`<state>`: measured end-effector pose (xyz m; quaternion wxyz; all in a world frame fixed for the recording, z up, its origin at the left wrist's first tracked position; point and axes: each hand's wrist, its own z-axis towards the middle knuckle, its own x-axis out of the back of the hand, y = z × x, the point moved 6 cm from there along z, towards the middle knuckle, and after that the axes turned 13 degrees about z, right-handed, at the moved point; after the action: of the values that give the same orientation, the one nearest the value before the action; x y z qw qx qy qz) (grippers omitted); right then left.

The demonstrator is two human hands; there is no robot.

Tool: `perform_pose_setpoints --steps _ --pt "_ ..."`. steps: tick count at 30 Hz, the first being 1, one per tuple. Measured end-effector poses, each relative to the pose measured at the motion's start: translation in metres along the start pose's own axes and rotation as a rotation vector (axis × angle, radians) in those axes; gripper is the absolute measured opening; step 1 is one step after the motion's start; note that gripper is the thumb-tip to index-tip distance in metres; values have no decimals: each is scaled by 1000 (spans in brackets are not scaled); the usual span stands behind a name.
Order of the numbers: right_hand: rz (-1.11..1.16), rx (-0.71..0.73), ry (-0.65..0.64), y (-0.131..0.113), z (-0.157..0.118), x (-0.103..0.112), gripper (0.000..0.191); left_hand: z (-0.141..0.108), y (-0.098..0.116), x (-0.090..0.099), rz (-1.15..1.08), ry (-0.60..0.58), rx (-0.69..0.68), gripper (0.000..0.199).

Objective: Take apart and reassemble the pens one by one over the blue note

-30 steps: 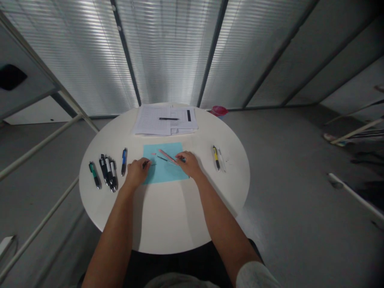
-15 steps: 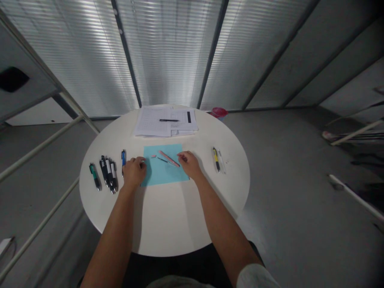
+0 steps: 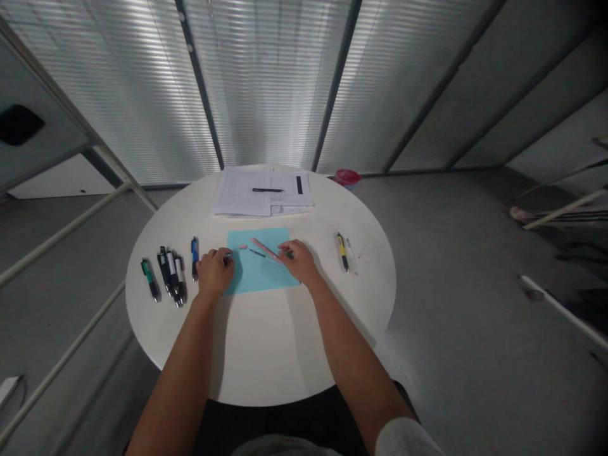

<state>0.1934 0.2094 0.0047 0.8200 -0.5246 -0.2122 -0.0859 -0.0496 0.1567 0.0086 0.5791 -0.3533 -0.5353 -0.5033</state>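
The right hand closes narrow on a small dark piece, just beside the pink pen. The left hand is curled, its grip I cannot tell, at the edge of the blue sheet. The pink pen lies on this sheet, and other pens lie left of it.

A pink pen barrel is laid aslant on a pale blue paper sheet, its lower end covered by the right hand. A thin dark pen refill is placed just beside it, with a small pink piece (too small to be identified) near its tip.
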Motion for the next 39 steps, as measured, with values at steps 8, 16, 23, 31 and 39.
perform_pose_setpoints --steps 8,16,23,31,39 --pt "-289 -10 -77 -10 -5 -7 16 0 1 -2 13 16 -4 31" --pt "-323 -25 -74 -5 -4 -7 18 0 0 -4 25 11 -10 32" --pt "90 -126 110 14 -2 3 27 -1 -1 -4 17 11 -4 32" --pt "-119 -25 88 2 -3 4 28 -1 1 -1 6 5 -9 32" --pt "-377 -23 -129 -10 -8 -9 21 -2 2 -1 8 -6 -4 32"
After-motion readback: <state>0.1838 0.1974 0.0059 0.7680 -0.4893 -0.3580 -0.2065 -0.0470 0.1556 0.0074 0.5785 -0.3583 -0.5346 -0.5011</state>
